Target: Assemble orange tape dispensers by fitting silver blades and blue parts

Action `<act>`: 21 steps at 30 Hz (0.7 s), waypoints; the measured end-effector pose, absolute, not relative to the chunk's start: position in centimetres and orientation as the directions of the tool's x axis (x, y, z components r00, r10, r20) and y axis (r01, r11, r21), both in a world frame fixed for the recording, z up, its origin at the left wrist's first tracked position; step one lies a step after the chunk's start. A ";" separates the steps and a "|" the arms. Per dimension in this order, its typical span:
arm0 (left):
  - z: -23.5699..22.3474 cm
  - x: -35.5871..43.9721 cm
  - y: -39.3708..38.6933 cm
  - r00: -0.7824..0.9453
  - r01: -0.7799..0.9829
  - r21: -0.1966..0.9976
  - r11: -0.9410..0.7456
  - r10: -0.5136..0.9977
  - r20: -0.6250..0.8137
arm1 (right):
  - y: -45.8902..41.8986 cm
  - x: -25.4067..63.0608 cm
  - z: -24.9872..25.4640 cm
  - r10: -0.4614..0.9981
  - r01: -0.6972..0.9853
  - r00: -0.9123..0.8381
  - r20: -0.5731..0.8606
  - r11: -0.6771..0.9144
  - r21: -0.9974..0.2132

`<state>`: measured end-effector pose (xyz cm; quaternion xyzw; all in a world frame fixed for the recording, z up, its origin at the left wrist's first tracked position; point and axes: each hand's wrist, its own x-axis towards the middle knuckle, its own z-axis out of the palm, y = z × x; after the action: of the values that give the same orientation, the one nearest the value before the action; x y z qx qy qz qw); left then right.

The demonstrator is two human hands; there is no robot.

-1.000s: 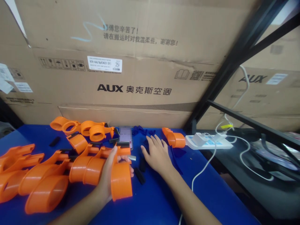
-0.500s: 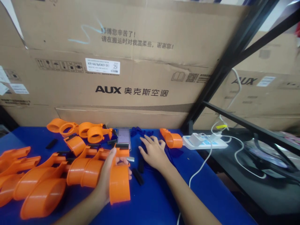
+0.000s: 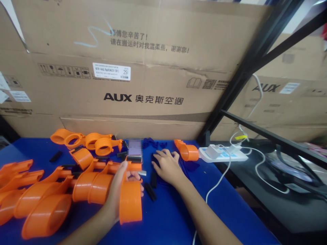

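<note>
An orange plastic tape dispenser (image 3: 130, 202) with a black strip along its top end is gripped in my left hand (image 3: 118, 190), its round hub hanging toward me. My right hand (image 3: 167, 166) lies palm down with fingers spread and slightly bent over dark blue plastic pieces (image 3: 184, 166), which blend into the blue tabletop. What is under the palm is hidden. Between the hands lie black strips (image 3: 150, 192). More orange tape dispensers (image 3: 94, 187) lie close together left of my left hand.
Further orange dispensers (image 3: 103, 146) lie at the back, and a single one (image 3: 189, 152) sits beside a white power strip (image 3: 222, 154) with cables. A phone-like rectangle (image 3: 135, 147) stands against the large cardboard box (image 3: 143, 119). A black metal frame (image 3: 230, 92) rises on the right.
My right hand has drawn slightly back toward me, its fingers a little more bent. My left hand and the tape dispenser in it stay nearly still.
</note>
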<state>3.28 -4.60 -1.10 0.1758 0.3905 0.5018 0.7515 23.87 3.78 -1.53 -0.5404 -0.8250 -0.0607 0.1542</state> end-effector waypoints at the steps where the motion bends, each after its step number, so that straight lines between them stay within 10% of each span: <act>1: -1.1 3.3 -4.6 0.191 -0.619 0.652 0.438 0.889 -0.416 | 3.8 23.9 -1.6 0.872 0.905 -0.381 0.306 0.420 -0.071; 21: -1.0 3.1 -4.4 0.224 -0.636 0.630 0.447 0.887 -0.404 | 4.0 23.6 -1.4 0.822 0.794 -0.371 0.433 0.522 -0.312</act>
<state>3.11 -4.36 -1.01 0.1681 0.3740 0.4983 0.7639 23.60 3.98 -1.43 -0.4880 -0.8274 0.0253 0.2768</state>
